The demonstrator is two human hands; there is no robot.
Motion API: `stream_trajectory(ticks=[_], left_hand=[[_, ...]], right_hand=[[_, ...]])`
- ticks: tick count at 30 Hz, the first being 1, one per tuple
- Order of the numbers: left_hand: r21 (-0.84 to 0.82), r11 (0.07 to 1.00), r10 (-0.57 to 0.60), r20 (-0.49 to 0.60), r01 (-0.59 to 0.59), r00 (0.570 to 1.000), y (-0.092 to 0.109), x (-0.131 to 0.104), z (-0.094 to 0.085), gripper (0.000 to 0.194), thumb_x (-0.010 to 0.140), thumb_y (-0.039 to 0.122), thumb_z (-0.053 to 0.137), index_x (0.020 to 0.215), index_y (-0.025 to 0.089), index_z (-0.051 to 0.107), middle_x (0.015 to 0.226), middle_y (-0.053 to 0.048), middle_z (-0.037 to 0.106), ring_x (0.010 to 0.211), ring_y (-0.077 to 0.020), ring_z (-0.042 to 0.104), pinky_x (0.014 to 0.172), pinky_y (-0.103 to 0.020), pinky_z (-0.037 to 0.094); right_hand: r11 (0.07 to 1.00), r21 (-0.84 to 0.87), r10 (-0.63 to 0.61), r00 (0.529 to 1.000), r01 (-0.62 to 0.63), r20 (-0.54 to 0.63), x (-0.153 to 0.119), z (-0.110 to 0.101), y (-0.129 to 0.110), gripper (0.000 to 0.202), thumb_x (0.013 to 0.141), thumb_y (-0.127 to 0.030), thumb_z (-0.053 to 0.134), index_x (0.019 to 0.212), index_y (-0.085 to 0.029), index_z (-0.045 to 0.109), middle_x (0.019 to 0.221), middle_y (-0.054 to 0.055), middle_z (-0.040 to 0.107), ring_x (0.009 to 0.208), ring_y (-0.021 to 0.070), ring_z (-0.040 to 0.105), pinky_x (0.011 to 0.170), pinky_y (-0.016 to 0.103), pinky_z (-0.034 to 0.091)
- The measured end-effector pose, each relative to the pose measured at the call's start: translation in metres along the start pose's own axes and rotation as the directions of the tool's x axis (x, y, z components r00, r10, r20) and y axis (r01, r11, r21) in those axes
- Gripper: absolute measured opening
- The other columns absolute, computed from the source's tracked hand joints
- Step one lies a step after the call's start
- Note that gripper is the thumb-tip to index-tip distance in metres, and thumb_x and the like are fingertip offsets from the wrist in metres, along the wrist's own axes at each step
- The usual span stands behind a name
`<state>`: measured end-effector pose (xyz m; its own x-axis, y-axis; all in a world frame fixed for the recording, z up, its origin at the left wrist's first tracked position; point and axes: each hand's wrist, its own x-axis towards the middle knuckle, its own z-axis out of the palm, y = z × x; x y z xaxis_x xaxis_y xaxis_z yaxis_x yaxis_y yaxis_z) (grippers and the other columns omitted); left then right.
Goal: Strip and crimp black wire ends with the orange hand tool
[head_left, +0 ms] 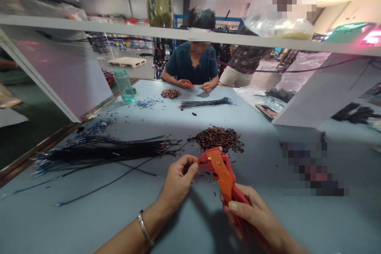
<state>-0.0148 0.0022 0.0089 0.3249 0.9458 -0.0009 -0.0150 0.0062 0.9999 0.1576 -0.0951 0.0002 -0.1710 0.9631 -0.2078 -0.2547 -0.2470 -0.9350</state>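
My right hand (247,208) is wrapped round the handles of a red and orange wire stripper (222,174), its head tilted up and to the left. Close to the tool's jaws, my left hand (181,176) pinches thumb against forefinger; a thin black wire seems to run from there toward the tool, mostly hidden by the fingers. Behind the tool lies a heap of small black and copper-coloured pieces (218,139). A long bundle of black wires (110,151) with blue ends stretches across the table to the left.
Across the table (143,121) a person (193,61) holds a small orange tool. Near them are a second wire bundle (205,103), a small heap (170,94) and a green bottle (124,86). A white shelf (119,29) crosses above; a phone (266,111) lies at right.
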Motion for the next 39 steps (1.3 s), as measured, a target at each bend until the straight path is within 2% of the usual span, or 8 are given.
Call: stream_trajectory(ticks=[4,9,15,21,25,28,32,39], left_hand=[[0.07,0.997,-0.007,-0.039,0.01,0.999,-0.003,0.001,-0.002,0.023,0.078,0.038,0.059,0.079,0.015,0.059,0.061,0.004,0.05,0.051,-0.0083,0.041,0.049,-0.021,0.033],[0.042,0.998,-0.037,-0.097,0.042,0.995,-0.008,0.005,-0.004,0.022,0.077,0.038,0.059,0.079,0.016,0.058,0.061,0.005,0.048,0.051,-0.0084,0.04,0.049,-0.021,0.032],[0.034,0.997,-0.063,-0.031,0.064,0.998,-0.005,0.001,-0.002,0.023,0.078,0.039,0.06,0.078,0.016,0.058,0.062,0.005,0.049,0.05,-0.0075,0.039,0.049,-0.02,0.032],[-0.041,0.996,-0.072,0.043,0.074,0.996,-0.005,-0.003,0.003,0.024,0.078,0.038,0.062,0.074,0.015,0.058,0.059,0.005,0.048,0.05,-0.0071,0.037,0.048,-0.019,0.03],[-0.172,0.98,-0.078,0.097,0.094,0.992,-0.004,-0.005,0.005,0.022,0.075,0.036,0.066,0.076,0.014,0.062,0.064,0.003,0.057,0.055,-0.0082,0.044,0.054,-0.019,0.036],[-0.279,0.948,-0.127,0.122,0.157,0.984,-0.003,-0.007,0.007,0.022,0.07,0.034,0.071,0.076,0.014,0.062,0.068,0.001,0.062,0.061,-0.0105,0.051,0.061,-0.022,0.043],[-0.325,0.911,-0.221,0.14,0.255,0.965,0.001,-0.009,0.007,0.023,0.064,0.032,0.073,0.071,0.015,0.061,0.061,0.002,0.061,0.054,-0.01,0.051,0.055,-0.021,0.043],[-0.307,0.926,-0.18,0.154,0.22,0.972,0.012,-0.011,0.009,0.028,0.06,0.036,0.077,0.072,0.015,0.063,0.067,0.0,0.066,0.062,-0.0124,0.057,0.061,-0.022,0.046]], right_hand=[[0.991,0.128,0.05,0.998,-0.043,-0.047,-0.003,-0.004,-0.002,0.04,0.07,-0.046,0.073,0.089,-0.014,0.056,0.06,-0.001,0.057,0.038,0.007,0.047,0.034,0.016,0.035],[0.975,0.203,-0.068,0.99,0.092,-0.121,-0.002,-0.015,-0.018,0.035,0.075,-0.041,0.067,0.098,-0.016,0.06,0.071,0.002,0.06,0.054,0.0132,0.057,0.048,0.023,0.046],[0.956,-0.212,-0.233,0.963,0.202,-0.132,0.002,-0.017,-0.024,0.034,0.08,-0.04,0.061,0.105,-0.017,0.06,0.089,0.007,0.064,0.079,0.0208,0.06,0.072,0.033,0.049],[0.553,-0.785,-0.46,0.888,0.28,-0.008,0.003,-0.012,-0.022,0.031,0.082,-0.029,0.055,0.111,-0.018,0.054,0.092,0.007,0.065,0.079,0.0216,0.062,0.071,0.032,0.05],[0.177,-0.914,-0.645,0.744,0.364,0.172,0.008,-0.006,-0.013,0.045,0.078,-0.02,0.057,0.122,-0.019,0.049,0.106,0.012,0.065,0.092,0.0262,0.061,0.077,0.039,0.051],[0.014,-0.927,-0.698,0.667,0.374,0.259,0.011,-0.003,-0.007,0.047,0.077,-0.017,0.057,0.123,-0.018,0.049,0.102,0.014,0.065,0.089,0.0268,0.06,0.073,0.042,0.05],[-0.108,-0.923,-0.739,0.591,0.37,0.324,0.012,-0.002,-0.006,0.049,0.075,-0.01,0.054,0.123,-0.016,0.05,0.097,0.014,0.064,0.085,0.0259,0.06,0.07,0.041,0.047],[-0.093,-0.931,-0.723,0.619,0.353,0.307,0.013,-0.005,-0.006,0.052,0.072,-0.01,0.054,0.123,-0.015,0.049,0.099,0.014,0.063,0.087,0.0262,0.06,0.072,0.043,0.046]])
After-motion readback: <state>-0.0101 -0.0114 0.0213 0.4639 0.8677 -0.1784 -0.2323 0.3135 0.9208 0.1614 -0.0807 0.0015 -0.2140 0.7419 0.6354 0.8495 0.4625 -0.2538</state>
